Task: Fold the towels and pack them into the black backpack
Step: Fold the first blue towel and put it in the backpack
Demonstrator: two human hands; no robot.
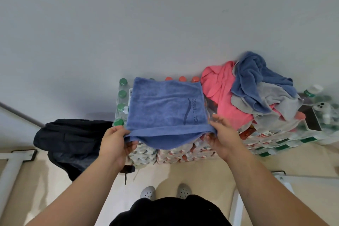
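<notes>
A blue towel (pixel 165 108) with dark "FITNESS" lettering lies spread flat on stacked packs of bottles, its near edge folded over and hanging down. My left hand (pixel 114 143) pinches the towel's near left corner. My right hand (pixel 222 136) grips its near right corner. The black backpack (pixel 73 141) slumps on the floor to the left of the stack, against the wall. To the right, a heap of unfolded towels rests on the packs: a pink towel (pixel 222 95), a blue towel (pixel 256 77) and a grey towel (pixel 275 102).
The shrink-wrapped bottle packs (pixel 174 154) stand against a white wall. A dark box (pixel 311 117) sits at the far right among loose bottles. White metal frame legs (pixel 11 167) flank the beige floor on both sides. My grey shoes (pixel 166 191) stand just before the stack.
</notes>
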